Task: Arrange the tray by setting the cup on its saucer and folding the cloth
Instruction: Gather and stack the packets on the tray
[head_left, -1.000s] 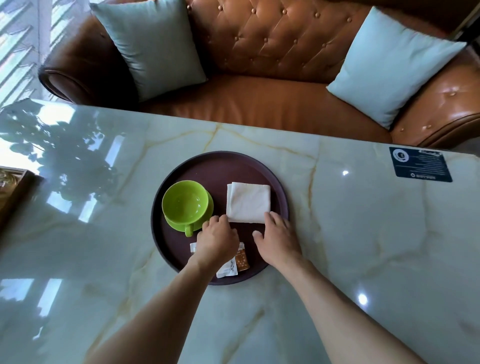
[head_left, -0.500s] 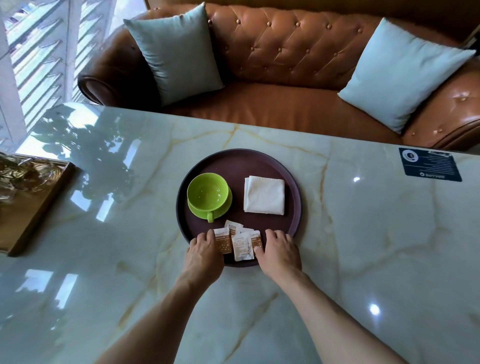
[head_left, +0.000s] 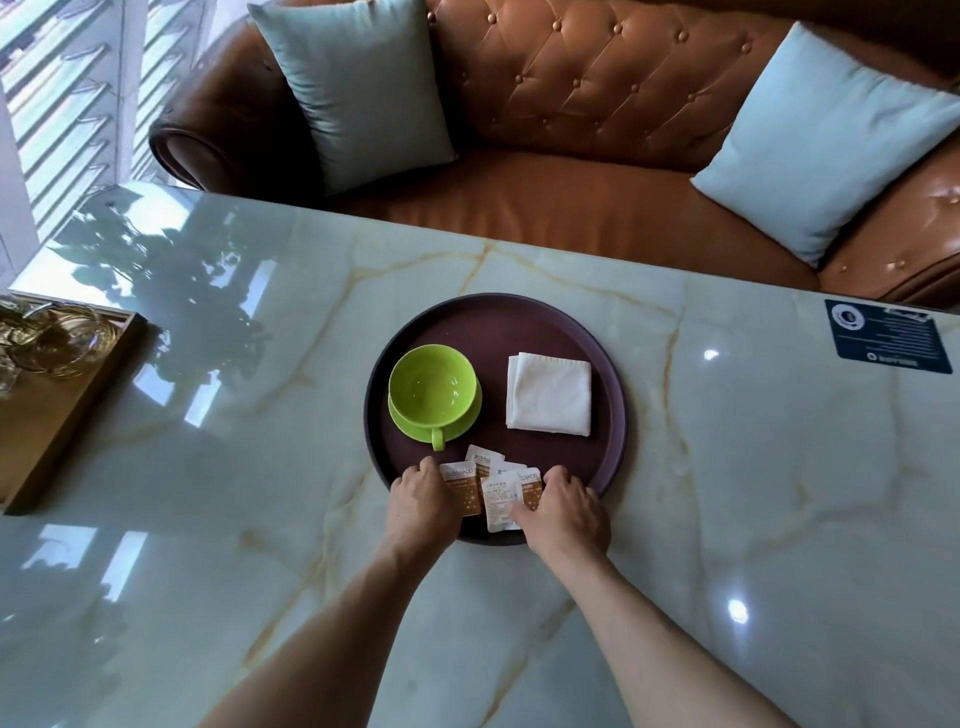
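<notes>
A round dark purple tray (head_left: 493, 327) lies on the marble table. On its left side a green cup (head_left: 431, 384) stands upright on its green saucer (head_left: 467, 422), handle toward me. A white cloth (head_left: 550, 395) lies folded into a square on the right side. Several small sachets (head_left: 496, 493) are fanned out at the tray's near edge. My left hand (head_left: 423, 504) curls over the leftmost sachet. My right hand (head_left: 569, 512) covers the rightmost one, thumb on the white sachet. Both hands rest over the near rim.
A wooden tray (head_left: 78, 405) with glassware (head_left: 52, 338) sits at the table's left edge. A dark printed card (head_left: 888, 338) lies at the far right. Behind the table stands a brown leather sofa (head_left: 571, 208) with two pale blue cushions.
Both hands drew back from the cloth's near edge to the sachets at the tray's near rim. The sachets now lie spread out. The view has shifted right.
</notes>
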